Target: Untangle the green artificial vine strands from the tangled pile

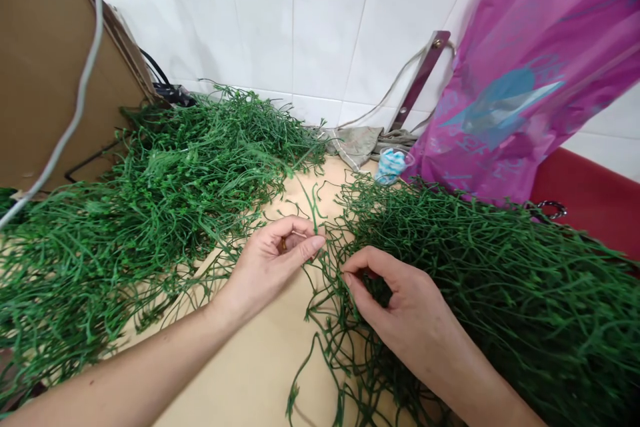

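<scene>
Two large heaps of thin green artificial plant strands lie on a beige tabletop, one on the left and one on the right. My left hand is curled between the heaps, with a small brown piece showing between its fingers and thumb. My right hand reaches into the edge of the right heap, its fingertips pinched on several green strands. A loose green stem rises just beyond my left fingertips.
A cardboard sheet and a grey cable stand at the left, before a white tiled wall. At the back right are a clear cup with blue-white contents, a purple plastic sheet and a red surface.
</scene>
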A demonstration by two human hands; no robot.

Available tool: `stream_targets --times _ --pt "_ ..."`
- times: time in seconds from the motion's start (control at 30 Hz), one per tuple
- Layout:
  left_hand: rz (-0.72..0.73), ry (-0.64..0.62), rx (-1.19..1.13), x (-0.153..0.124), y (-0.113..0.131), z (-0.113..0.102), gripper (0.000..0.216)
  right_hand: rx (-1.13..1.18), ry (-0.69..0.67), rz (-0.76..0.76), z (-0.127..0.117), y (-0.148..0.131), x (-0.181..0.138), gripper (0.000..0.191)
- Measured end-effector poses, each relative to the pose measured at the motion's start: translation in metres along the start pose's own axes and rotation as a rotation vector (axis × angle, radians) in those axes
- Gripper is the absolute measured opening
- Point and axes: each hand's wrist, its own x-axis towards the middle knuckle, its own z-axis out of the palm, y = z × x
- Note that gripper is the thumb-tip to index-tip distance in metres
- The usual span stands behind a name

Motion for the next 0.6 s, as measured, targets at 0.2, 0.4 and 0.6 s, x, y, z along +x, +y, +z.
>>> stream_targets --times 0.2,0.4,0.6 --pt "-0.002 -0.013 -0.027 -0.002 -0.002 0.002 0.013 0.085 0.104 0.042 -0.002 -0.001 0.004 0.018" --pt "0.023 -0.087 0.058 -0.007 -0.005 0.008 0.012 0.108 0.087 0.146 0.002 -0.004 0.005 0.012" --pt "0.020 -0.174 0.143 -0.009 -0.007 0.010 0.016 -0.046 0.131 0.008 0.009 -0.001 0.000 0.012"
